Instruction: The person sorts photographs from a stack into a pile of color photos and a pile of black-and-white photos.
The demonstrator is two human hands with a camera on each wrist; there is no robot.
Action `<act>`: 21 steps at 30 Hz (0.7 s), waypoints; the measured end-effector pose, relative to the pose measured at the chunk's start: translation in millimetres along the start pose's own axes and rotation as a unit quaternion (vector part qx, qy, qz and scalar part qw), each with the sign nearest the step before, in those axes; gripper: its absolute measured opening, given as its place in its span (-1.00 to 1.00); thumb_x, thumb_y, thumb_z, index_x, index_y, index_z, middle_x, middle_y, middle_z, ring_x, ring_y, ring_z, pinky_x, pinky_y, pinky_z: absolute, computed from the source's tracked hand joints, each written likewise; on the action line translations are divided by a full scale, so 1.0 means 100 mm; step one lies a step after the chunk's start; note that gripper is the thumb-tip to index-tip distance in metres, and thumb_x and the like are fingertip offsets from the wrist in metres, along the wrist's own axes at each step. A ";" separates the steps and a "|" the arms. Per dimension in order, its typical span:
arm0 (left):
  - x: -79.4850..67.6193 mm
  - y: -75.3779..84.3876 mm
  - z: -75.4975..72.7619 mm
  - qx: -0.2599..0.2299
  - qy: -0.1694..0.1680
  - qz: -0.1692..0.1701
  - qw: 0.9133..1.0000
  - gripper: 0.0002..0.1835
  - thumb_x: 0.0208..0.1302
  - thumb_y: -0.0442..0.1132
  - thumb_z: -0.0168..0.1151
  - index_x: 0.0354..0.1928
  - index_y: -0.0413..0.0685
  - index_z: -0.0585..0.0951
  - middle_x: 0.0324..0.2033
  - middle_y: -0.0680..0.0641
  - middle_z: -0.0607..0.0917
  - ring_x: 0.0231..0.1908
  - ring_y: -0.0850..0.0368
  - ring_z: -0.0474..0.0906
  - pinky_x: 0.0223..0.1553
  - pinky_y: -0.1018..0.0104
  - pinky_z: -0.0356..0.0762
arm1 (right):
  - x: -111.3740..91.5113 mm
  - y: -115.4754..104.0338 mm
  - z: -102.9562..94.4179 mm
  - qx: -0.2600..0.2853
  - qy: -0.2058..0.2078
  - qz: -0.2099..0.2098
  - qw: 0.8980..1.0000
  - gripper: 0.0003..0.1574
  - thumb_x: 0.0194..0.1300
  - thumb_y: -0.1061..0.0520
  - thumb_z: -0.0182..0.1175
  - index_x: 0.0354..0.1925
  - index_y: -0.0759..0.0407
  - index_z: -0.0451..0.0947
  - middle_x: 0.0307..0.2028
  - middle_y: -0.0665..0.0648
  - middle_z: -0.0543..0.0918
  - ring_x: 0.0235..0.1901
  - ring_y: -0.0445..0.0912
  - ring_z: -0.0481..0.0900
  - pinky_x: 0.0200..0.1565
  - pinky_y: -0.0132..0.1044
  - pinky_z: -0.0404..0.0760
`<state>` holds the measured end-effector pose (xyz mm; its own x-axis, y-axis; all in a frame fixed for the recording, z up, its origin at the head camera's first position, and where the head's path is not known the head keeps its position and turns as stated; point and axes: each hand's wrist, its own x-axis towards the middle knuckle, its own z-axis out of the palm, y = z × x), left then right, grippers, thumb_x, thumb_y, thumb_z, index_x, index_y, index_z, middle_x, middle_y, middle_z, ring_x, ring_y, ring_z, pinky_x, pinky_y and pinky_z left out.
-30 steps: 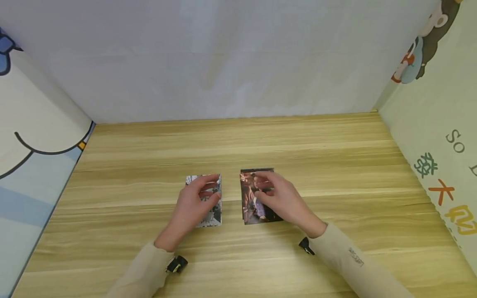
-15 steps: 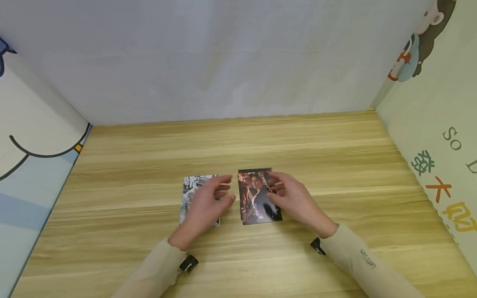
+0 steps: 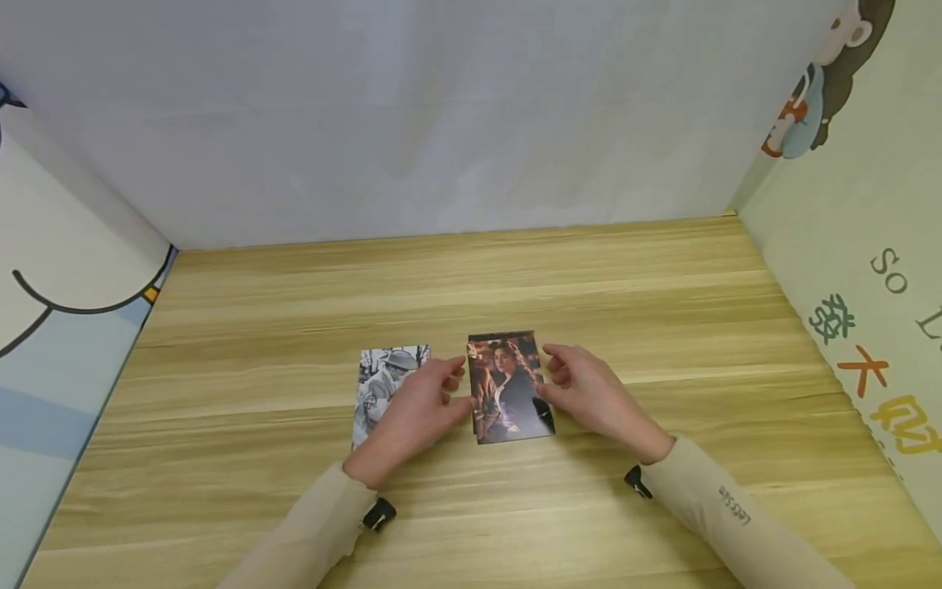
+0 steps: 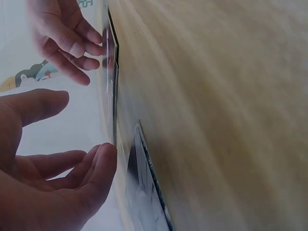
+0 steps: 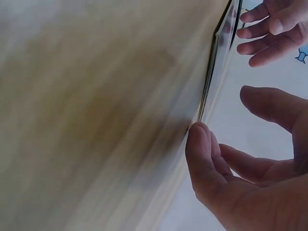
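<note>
A small stack of colour photo cards (image 3: 508, 397) lies flat on the wooden table, its top card showing a person in dark clothes. A dark card edge sticks out behind that top card. My left hand (image 3: 415, 417) is at the stack's left edge with relaxed, parted fingers, partly covering a black-and-white photo card (image 3: 375, 393). On the other side, my right hand (image 3: 599, 401) has its fingertips close to the stack's right edge. In both wrist views, fingertips (image 4: 107, 156) come up against the card edges; whether they press cannot be told.
The wooden table (image 3: 294, 303) runs back to a pale cloth wall (image 3: 441, 123). Printed side panels stand left (image 3: 66, 393) and right (image 3: 832, 229). Small black wrist devices (image 3: 379, 515) are at both cuffs.
My left hand has moved right, off the black-and-white card toward the colour stack. My right hand has drawn back from above the stack to its right edge. The cards look nearly unmoved.
</note>
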<state>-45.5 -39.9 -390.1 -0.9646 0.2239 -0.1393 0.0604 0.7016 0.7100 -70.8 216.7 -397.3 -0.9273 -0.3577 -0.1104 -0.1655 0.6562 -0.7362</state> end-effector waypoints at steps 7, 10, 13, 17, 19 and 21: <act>0.05 0.00 0.02 0.053 -0.001 0.004 0.999 -0.32 0.24 -0.21 0.44 0.36 -0.35 0.50 -0.13 -0.10 0.65 -0.19 0.08 0.54 -0.05 0.11 0.62 | 0.03 0.03 -0.02 -0.014 -0.020 0.000 1.000 -0.22 0.33 0.15 0.39 0.35 0.53 0.39 -0.05 0.30 0.65 -0.07 0.11 0.64 0.05 0.06 0.66; 0.06 0.00 0.03 0.075 -0.007 0.004 0.997 -0.33 0.23 -0.20 0.43 0.35 -0.36 0.52 -0.14 -0.10 0.63 -0.21 0.08 0.51 -0.12 0.15 0.60 | 0.05 0.04 -0.03 -0.019 -0.033 0.000 0.999 -0.25 0.34 0.14 0.37 0.33 0.55 0.41 -0.08 0.28 0.65 -0.09 0.08 0.63 0.02 0.03 0.66; 0.07 0.01 0.03 0.094 -0.015 0.004 0.995 -0.35 0.25 -0.18 0.41 0.33 -0.37 0.54 -0.17 -0.10 0.59 -0.22 0.08 0.48 -0.18 0.19 0.56 | 0.06 0.04 -0.02 -0.026 -0.043 -0.001 0.999 -0.28 0.35 0.14 0.36 0.31 0.56 0.43 -0.12 0.25 0.64 -0.13 0.03 0.59 -0.02 -0.02 0.65; 0.09 0.01 0.02 0.109 -0.022 0.007 0.994 -0.38 0.29 -0.14 0.40 0.30 -0.38 0.56 -0.25 -0.07 0.54 -0.26 0.08 0.43 -0.26 0.22 0.49 | 0.08 0.04 -0.01 -0.037 -0.047 -0.004 0.998 -0.32 0.34 0.14 0.35 0.27 0.55 0.48 -0.19 0.18 0.62 -0.20 -0.02 0.54 -0.11 -0.09 0.60; 0.10 0.01 0.03 0.116 -0.024 0.015 0.993 -0.41 0.30 -0.12 0.39 0.26 -0.37 0.59 -0.29 -0.06 0.52 -0.27 0.08 0.41 -0.29 0.23 0.46 | 0.09 0.04 0.00 -0.042 -0.047 -0.005 0.998 -0.33 0.34 0.13 0.35 0.26 0.54 0.50 -0.21 0.16 0.61 -0.22 -0.03 0.51 -0.14 -0.12 0.58; 0.11 0.02 0.03 0.124 -0.026 0.023 0.992 -0.45 0.31 -0.11 0.39 0.21 -0.36 0.63 -0.33 -0.05 0.51 -0.27 0.08 0.39 -0.30 0.23 0.44 | 0.10 0.04 0.01 -0.046 -0.048 -0.006 0.998 -0.34 0.33 0.13 0.35 0.26 0.53 0.51 -0.23 0.15 0.60 -0.24 -0.04 0.50 -0.17 -0.15 0.55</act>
<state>-55.3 -34.7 -392.3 -0.9453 0.2898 -0.1496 0.1722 0.8331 0.5256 -80.4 215.4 -401.9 -0.8895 -0.4247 -0.1685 -0.2106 0.7084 -0.6736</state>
